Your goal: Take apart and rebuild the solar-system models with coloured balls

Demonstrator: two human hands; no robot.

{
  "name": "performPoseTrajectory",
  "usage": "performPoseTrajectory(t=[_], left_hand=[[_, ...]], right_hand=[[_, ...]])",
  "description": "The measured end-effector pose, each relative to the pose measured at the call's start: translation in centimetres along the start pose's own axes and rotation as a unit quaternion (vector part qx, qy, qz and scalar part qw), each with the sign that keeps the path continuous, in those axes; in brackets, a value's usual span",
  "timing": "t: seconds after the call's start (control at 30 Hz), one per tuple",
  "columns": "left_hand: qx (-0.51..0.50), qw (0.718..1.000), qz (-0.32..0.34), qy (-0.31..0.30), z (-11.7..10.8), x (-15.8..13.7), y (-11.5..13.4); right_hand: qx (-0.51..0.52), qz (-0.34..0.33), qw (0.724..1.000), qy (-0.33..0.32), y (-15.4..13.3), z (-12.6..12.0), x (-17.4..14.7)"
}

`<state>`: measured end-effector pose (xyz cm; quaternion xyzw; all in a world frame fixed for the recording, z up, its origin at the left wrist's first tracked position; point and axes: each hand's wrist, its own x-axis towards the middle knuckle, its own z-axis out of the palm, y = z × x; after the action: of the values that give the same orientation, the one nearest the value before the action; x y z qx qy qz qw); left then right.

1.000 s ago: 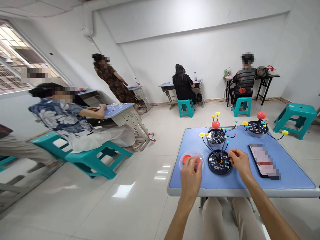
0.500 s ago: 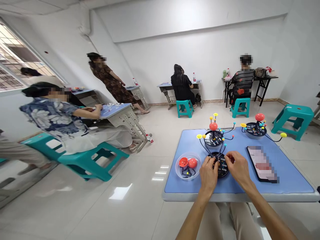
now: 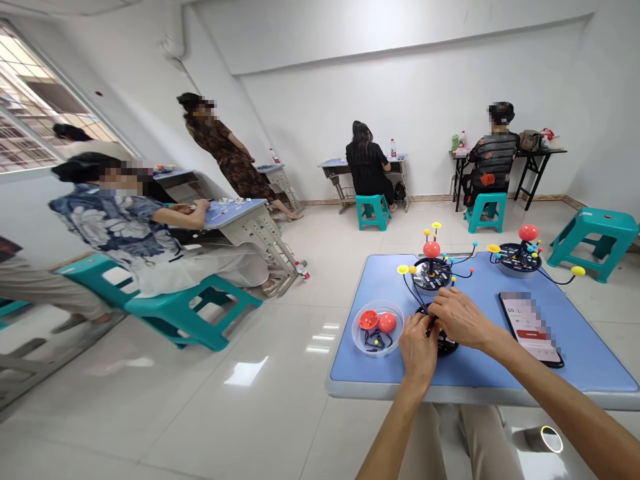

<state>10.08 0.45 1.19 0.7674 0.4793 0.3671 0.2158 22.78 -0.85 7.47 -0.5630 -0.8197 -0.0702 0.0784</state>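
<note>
Head view: I have the left hand (image 3: 419, 350) and right hand (image 3: 460, 315), fingers bent, over a round black printed base (image 3: 447, 345) on the blue-topped table (image 3: 595, 363); I cannot tell their hold. Uneven pressure could tilt the base or dislodge its curved black stems (image 3: 414, 297).

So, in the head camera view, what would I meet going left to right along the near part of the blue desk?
A clear round tub with small parts, the person's left hand, the right hand, then a phone.
</note>
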Motion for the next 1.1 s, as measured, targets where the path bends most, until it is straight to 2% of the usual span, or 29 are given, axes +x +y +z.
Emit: performPoseTrajectory(t=[0.17,0.5,0.67,0.87,0.97,1.1], left_hand=[[-0.006,1.0,-0.007,0.008,0.2,-0.1,0.0],[-0.007,1.0,-0.019,-0.004,0.1,-0.1,0.3],[-0.055,0.995,0.055,0.061,-0.7,-1.2,0.4],[-0.115,0.963,0.197,0.142,-2.2,-2.2,0.1],[-0.099,0.954,0.218,0.178,-3.0,-2.4,-0.4],[-0.096,0.958,0.185,0.195,-3.6,-2.6,-0.9]], right_hand=[[-0.039,-0.027,0.998,-0.043,0.1,-0.7,0.5],[-0.027,0.01,0.999,0.02,0.1,-3.5,-0.1],[-0.016,0.004,1.0,0.022,-0.9,-4.0,-0.5],[-0.014,-0.034,0.999,-0.013,-3.2,-4.2,-0.4],[-0.005,-0.038,0.999,-0.017,-4.0,-4.5,0.0],[0.018,-0.042,0.999,-0.011,-4.6,-4.7,0.5]])
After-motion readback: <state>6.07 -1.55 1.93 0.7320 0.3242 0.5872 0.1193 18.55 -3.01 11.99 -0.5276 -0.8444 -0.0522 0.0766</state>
